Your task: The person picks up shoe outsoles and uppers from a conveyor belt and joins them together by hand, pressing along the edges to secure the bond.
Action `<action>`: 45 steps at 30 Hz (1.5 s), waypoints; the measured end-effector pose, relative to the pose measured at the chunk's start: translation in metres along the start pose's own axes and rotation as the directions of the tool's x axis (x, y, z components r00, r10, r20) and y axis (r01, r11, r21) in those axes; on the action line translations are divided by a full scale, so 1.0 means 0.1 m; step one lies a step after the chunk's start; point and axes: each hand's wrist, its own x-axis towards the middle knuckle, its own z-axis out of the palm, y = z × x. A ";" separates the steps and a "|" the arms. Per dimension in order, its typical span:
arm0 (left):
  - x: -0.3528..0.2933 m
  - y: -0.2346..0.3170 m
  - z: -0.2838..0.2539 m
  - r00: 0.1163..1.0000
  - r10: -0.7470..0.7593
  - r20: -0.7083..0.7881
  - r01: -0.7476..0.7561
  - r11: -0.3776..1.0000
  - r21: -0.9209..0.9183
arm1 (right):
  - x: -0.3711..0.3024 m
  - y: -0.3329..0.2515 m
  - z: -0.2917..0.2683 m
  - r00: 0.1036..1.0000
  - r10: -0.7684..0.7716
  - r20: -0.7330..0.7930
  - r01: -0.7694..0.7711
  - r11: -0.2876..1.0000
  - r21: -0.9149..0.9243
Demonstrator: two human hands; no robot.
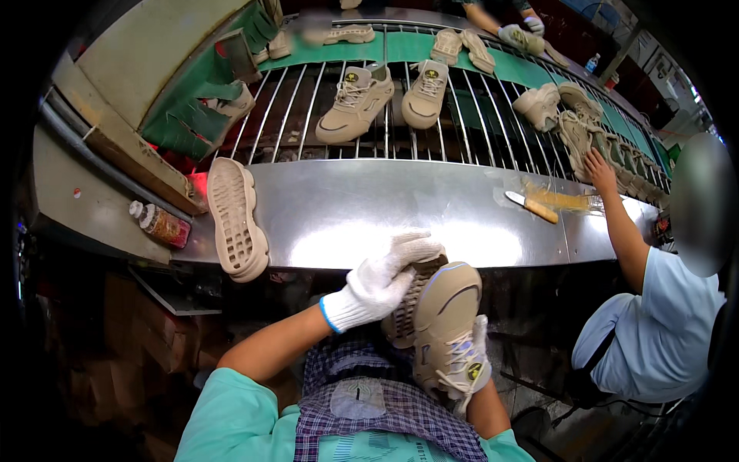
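Observation:
In front of my lap, my left hand (379, 281), in a white knit glove, is closed around the upper end of a beige shoe sole (402, 312) with a gridded inner face. Right beside that sole is a beige lace-up shoe upper (449, 316), toe pointing up. My right hand (481, 350), also gloved and mostly hidden behind the upper, grips it near the laces. Whether sole and upper touch along their length I cannot tell. Another loose sole (232, 219) lies at the left end of the metal ledge, gridded side up.
A metal ledge (369, 208) fronts a rod conveyor (289, 115) carrying beige shoes (356, 104) and soles. A knife (533, 206) with a wooden handle lies on the ledge. A bottle (160, 223) stands at left. At right, a co-worker's hand (600, 171) touches shoes; another person works across.

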 end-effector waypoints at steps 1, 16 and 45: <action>-0.05 -0.01 0.00 1.000 -0.025 0.001 0.025 0.995 -0.098 | 0.01 0.09 -0.03 1.000 0.009 0.007 -0.009 1.000 0.017; 0.05 0.21 -0.19 0.973 -0.013 0.232 -0.001 0.998 0.058 | 0.37 0.15 -0.17 0.940 -0.106 0.325 0.145 0.984 -0.098; 0.13 -0.29 0.20 0.876 -0.150 0.459 0.167 0.986 0.004 | 0.16 0.26 -0.38 0.972 -0.155 0.175 0.086 0.935 0.345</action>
